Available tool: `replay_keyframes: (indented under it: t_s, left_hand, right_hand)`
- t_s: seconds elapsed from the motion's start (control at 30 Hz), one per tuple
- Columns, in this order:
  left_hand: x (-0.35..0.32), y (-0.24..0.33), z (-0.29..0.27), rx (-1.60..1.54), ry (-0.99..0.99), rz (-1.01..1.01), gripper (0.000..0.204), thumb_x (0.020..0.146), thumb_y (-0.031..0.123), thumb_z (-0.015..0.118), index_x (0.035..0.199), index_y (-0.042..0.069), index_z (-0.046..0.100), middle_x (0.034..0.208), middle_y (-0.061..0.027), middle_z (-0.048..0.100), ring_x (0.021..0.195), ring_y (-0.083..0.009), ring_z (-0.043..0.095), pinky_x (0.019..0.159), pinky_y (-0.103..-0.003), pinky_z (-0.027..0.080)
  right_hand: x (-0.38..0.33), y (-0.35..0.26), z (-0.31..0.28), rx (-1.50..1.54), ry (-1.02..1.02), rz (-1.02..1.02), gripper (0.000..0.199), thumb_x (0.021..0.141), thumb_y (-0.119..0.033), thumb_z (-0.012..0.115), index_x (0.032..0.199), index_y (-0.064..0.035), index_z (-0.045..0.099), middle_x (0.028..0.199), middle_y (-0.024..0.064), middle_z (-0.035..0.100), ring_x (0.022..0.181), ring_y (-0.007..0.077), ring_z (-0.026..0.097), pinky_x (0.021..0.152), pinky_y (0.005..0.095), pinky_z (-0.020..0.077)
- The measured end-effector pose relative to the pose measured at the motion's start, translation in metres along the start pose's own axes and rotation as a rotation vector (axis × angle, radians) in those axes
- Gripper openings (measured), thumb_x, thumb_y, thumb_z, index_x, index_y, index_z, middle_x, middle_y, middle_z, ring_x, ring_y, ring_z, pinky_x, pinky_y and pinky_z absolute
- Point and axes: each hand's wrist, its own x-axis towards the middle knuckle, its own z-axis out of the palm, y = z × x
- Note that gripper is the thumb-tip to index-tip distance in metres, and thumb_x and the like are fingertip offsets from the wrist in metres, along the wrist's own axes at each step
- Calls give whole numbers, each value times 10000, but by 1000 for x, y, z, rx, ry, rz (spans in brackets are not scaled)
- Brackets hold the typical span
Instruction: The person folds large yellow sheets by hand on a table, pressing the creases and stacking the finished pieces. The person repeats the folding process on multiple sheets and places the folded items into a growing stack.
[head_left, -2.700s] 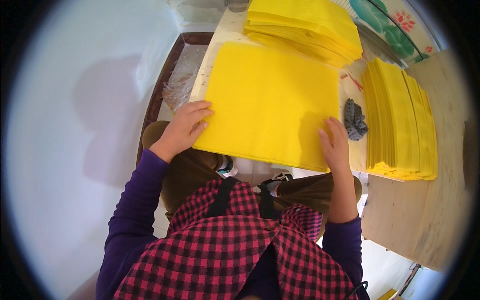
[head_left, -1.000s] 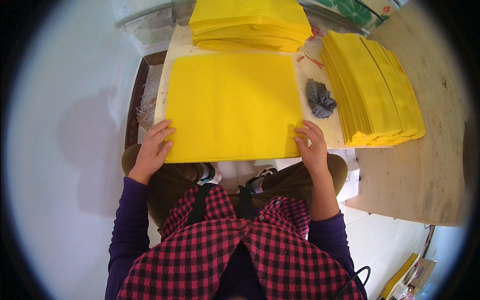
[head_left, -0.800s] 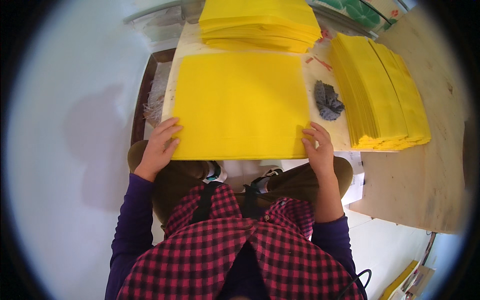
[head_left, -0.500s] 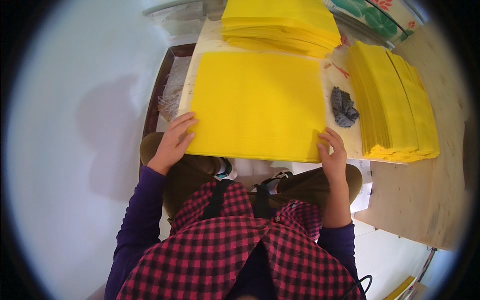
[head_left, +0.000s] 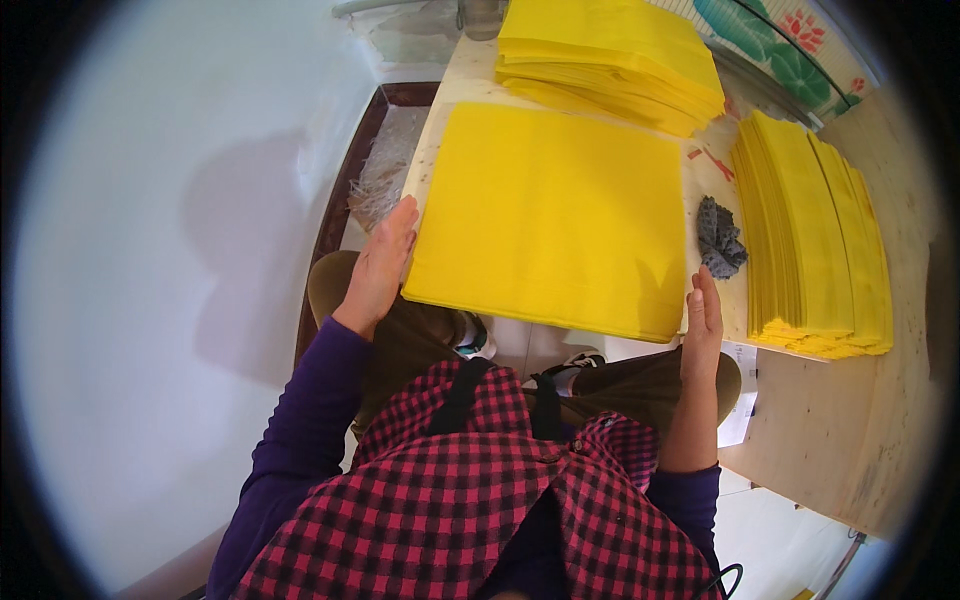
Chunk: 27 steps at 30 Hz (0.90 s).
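A flat stack of yellow cloth-like sheets (head_left: 550, 215) lies in front of me, its near edge jutting past the table edge over my lap. At its left side my left hand (head_left: 380, 265) is upright on edge, fingers straight and together, the palm turned to the sheets. My right hand (head_left: 704, 325) stands the same way by the near right corner, fingers stretched upward. Neither hand grips anything. Whether the right palm touches the stack I cannot tell.
Behind lies a thicker yellow pile (head_left: 610, 60). To the right stand folded yellow bundles (head_left: 810, 235) on the pale wooden table (head_left: 450, 85). Between them are a crumpled grey cloth (head_left: 720, 238) and red scraps (head_left: 715, 162). A dark-rimmed tray (head_left: 335, 215) sits by the left wall.
Both hands have let their fingertips off the top of the sheets and turned palms inward along the sides. The whole view has shifted and tilted slightly.
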Motion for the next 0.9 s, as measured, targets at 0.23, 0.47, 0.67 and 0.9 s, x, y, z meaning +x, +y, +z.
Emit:
replay_keyframes:
  t_s: [0.23, 0.47, 0.67, 0.9]
  left_hand:
    - [-2, 6, 13, 40, -113, -23, 691, 1039, 455, 178, 1466, -89, 183, 1546, -183, 233, 1436, -248, 230, 1174, -336, 159]
    - [-2, 4, 14, 55, -80, 0, 646, 1049, 414, 208, 1457, -87, 229, 1507, -162, 318, 1395, -221, 306, 1146, -318, 218]
    - [-5, 4, 15, 121, -54, 12, 595, 1053, 383, 251, 1445, -63, 301, 1486, -138, 365, 1360, -208, 361, 1127, -305, 254]
    - [-7, 6, 10, 314, 67, 131, 552, 1051, 370, 284, 1391, -50, 398, 1436, -138, 430, 1338, -212, 385, 1129, -346, 267]
  right_hand:
    - [7, -5, 13, -8, -95, -5, 516, 1004, -278, 473, 1427, 2, 382, 1459, 158, 414, 1364, 246, 371, 1115, 340, 276]
    - [9, -9, 17, -57, -143, -40, 541, 1013, -314, 444, 1436, 12, 362, 1477, 157, 389, 1380, 244, 344, 1128, 331, 246]
    - [7, -11, 19, -74, -136, -66, 564, 1020, -345, 418, 1444, 20, 345, 1492, 156, 368, 1393, 242, 320, 1138, 323, 221]
    - [2, -22, 6, -13, 10, -61, 480, 1013, -321, 461, 1346, 24, 481, 1371, 139, 506, 1290, 238, 449, 1082, 329, 315]
